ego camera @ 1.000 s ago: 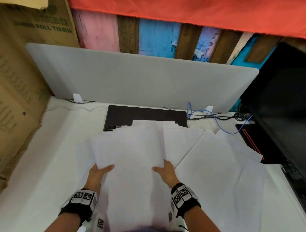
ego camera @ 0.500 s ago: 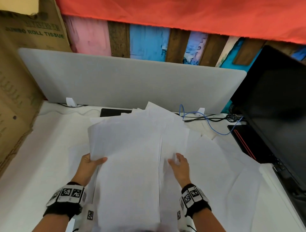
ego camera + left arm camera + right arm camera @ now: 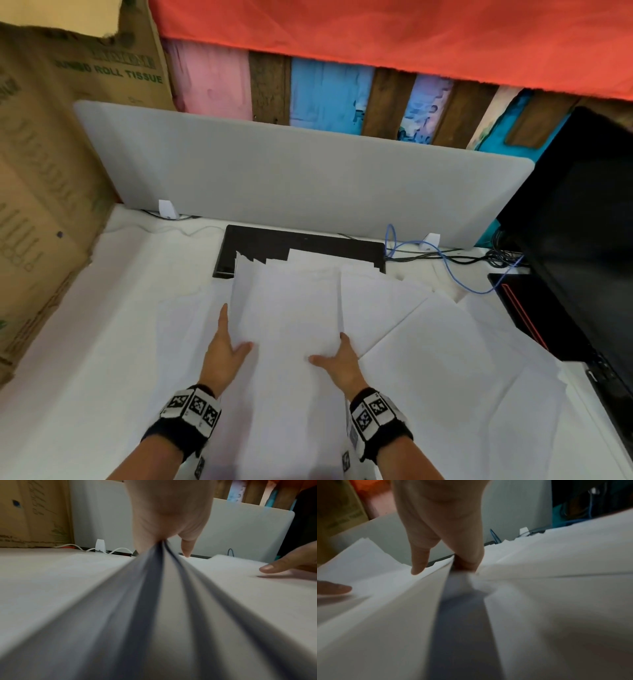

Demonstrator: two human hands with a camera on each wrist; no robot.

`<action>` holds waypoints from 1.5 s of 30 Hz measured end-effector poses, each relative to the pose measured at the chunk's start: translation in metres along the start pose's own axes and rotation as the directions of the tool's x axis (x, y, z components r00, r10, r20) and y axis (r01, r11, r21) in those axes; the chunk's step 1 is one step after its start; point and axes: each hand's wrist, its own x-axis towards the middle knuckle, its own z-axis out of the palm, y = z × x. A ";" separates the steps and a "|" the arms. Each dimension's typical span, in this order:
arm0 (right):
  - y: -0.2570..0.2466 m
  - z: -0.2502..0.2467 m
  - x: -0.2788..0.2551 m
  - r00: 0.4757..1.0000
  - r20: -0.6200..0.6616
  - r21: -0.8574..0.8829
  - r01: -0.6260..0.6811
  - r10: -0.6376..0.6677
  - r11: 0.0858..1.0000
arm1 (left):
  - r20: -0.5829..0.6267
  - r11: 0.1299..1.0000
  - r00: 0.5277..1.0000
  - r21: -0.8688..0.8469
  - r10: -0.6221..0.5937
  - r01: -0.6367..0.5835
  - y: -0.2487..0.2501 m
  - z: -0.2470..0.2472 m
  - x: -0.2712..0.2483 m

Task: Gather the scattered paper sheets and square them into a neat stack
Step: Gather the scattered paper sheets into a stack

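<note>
A bundle of white paper sheets point(image 3: 291, 325) lies in the middle of the white table, its far edges staggered over a black keyboard point(image 3: 301, 245). My left hand point(image 3: 227, 346) grips the bundle's left edge, thumb on top and index finger straight along the side. My right hand point(image 3: 334, 356) grips the right edge with the thumb on top and the fingers under the sheets. In the left wrist view the sheet edges point(image 3: 154, 588) fan out from my left hand point(image 3: 164, 531). In the right wrist view my right hand point(image 3: 447, 555) pinches the sheets point(image 3: 393, 601). More loose sheets point(image 3: 445, 359) lie spread to the right.
A grey divider panel point(image 3: 291, 178) stands behind the table. A cardboard box point(image 3: 41, 188) walls the left side. A black monitor point(image 3: 582, 222) stands at the right, with a blue cable point(image 3: 452, 274) and black leads beside its base.
Half a second ago the bundle was lifted and tilted up off the table. It is now lowered again, its far end lying on the keyboard, with both hands still on its sides.
</note>
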 end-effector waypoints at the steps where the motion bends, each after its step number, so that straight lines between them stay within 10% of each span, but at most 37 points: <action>1: 0.000 0.000 0.002 0.999 0.036 0.016 -0.021 0.021 1.000 | -0.009 1.000 1.000 0.015 0.019 -0.019 -0.001 -0.001 0.001; 14: -0.010 -0.011 -0.019 0.972 0.176 0.188 0.122 -0.156 0.975 | -0.116 0.994 0.990 -0.080 -0.080 0.071 -0.014 -0.003 0.010; 21: -0.063 -0.019 -0.025 0.953 0.091 0.300 0.250 -0.288 0.921 | -0.162 0.929 0.980 -0.334 0.113 -0.162 0.042 -0.037 0.009; 31: -0.155 -0.034 -0.068 0.796 -0.143 0.305 0.601 -0.589 0.739 | -0.357 0.786 0.853 -0.362 0.380 -0.502 0.139 -0.053 -0.002; 40: -0.161 -0.055 -0.069 0.835 -0.156 0.351 0.546 -0.528 0.760 | -0.400 0.792 0.841 -0.344 0.363 -0.505 0.142 -0.055 -0.009; 45: -0.138 -0.040 -0.055 0.922 -0.103 0.092 0.382 -0.373 0.920 | -0.204 0.849 0.925 -0.371 0.321 -0.376 0.122 -0.037 0.000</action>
